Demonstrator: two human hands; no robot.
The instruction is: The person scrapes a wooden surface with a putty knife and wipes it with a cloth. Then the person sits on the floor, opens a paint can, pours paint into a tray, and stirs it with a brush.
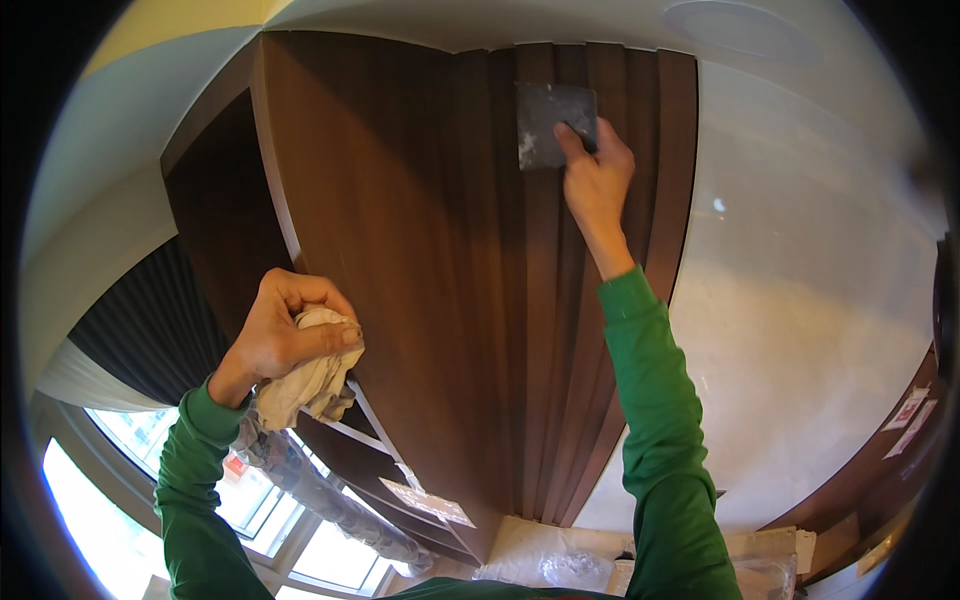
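My right hand point(600, 175) is raised high and grips a flat, square dark grey scraper blade point(540, 125) with whitish smears on it. Thumb and fingers pinch its lower right edge. The blade lies over the upper part of a ribbed brown wood panel point(540, 300); whether it touches the wood I cannot tell. Lower on the left, my left hand point(285, 330) is closed round a crumpled beige cloth point(312, 375), in front of the smooth brown cabinet side point(380, 220). Folds of the cloth hang below the fingers.
A pale glossy wall point(800, 300) borders the ribbed panel on the right. At lower left are windows point(110, 500), a dark curtain point(150, 310) and a plastic-wrapped pole point(320, 490). Cabinet shelves with a paper label point(428, 502) sit below. Plastic wrapping point(575, 568) lies at the bottom.
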